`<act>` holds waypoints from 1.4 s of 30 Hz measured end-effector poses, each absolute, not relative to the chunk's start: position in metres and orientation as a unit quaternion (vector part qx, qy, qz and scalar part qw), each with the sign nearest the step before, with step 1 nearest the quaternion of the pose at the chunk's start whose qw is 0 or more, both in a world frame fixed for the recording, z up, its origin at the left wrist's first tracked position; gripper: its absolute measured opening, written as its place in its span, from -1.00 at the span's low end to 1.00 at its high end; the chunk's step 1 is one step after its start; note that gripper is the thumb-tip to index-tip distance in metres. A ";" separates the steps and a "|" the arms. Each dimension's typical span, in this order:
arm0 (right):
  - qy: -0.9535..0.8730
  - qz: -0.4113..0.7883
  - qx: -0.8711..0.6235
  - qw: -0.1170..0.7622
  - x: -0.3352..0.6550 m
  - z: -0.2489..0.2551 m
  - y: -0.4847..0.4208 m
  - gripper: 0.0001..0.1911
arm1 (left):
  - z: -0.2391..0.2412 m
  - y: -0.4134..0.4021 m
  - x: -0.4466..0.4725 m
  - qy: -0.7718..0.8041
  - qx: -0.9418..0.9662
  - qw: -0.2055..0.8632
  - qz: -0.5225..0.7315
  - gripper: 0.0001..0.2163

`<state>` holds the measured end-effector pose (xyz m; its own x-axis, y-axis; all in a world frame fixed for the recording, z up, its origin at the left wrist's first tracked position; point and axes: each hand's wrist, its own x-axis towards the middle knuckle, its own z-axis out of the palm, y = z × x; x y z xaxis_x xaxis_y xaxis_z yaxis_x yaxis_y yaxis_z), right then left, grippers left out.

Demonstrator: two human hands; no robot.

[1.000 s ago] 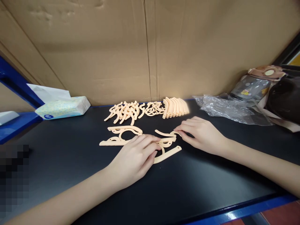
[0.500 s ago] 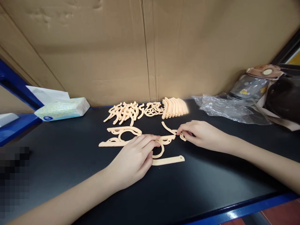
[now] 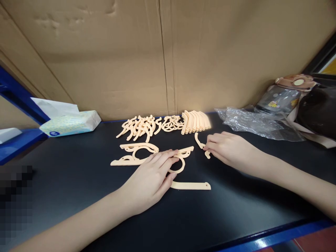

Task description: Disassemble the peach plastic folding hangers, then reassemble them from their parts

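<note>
My left hand [image 3: 154,178] lies over a beige folding-hanger set, fingers stretched out and thumb apart. Its fingertips rest on a hanger arm [image 3: 187,151] beside a ring-shaped piece [image 3: 184,164]. Below the thumb, another flat hanger arm [image 3: 193,186] with a hole at its end lies on the table; its left end is hidden by the hand. My right hand [image 3: 227,148] pinches an S-shaped beige hook [image 3: 198,140] close to the tabletop. Left of my left hand lies a hanger [image 3: 140,144] with two arms around a ring.
Behind the hands are a pile of hooks [image 3: 141,126], loose rings [image 3: 172,123] and a row of curved arms [image 3: 195,122]. A tissue pack [image 3: 70,123] stands left. Clear plastic bag [image 3: 252,122], bottle [image 3: 282,96] and dark bag [image 3: 319,108] are right. Cardboard [image 3: 118,59] backs the table.
My right hand has shifted slightly right with the hook, which has turned. The lower hanger arm has swung downward, and the upper arm's right end has tilted up and moved left.
</note>
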<state>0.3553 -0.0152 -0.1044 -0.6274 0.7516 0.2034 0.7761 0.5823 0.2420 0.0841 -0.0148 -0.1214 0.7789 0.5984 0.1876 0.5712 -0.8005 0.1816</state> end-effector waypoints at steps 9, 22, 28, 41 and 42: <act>-0.888 -0.179 -0.421 0.042 0.355 -0.105 -0.016 -0.78 | -0.117 -0.015 0.085 0.307 0.944 0.060 0.105 -0.42; -0.902 -0.159 -0.393 0.084 0.345 -0.110 -0.017 -0.73 | -0.121 -0.016 0.086 0.326 0.937 0.030 0.126 -0.63; -0.896 -0.176 -0.400 0.073 0.341 -0.112 -0.015 -0.82 | -0.118 -0.017 0.087 0.253 0.954 0.053 0.150 -0.87; -0.901 -0.186 -0.385 0.069 0.340 -0.119 -0.015 -0.84 | -0.116 -0.016 0.087 0.237 0.961 0.078 0.118 -0.91; -0.901 -0.187 -0.385 0.072 0.340 -0.119 -0.015 -0.84 | -0.116 -0.016 0.087 0.241 0.960 0.081 0.114 -0.88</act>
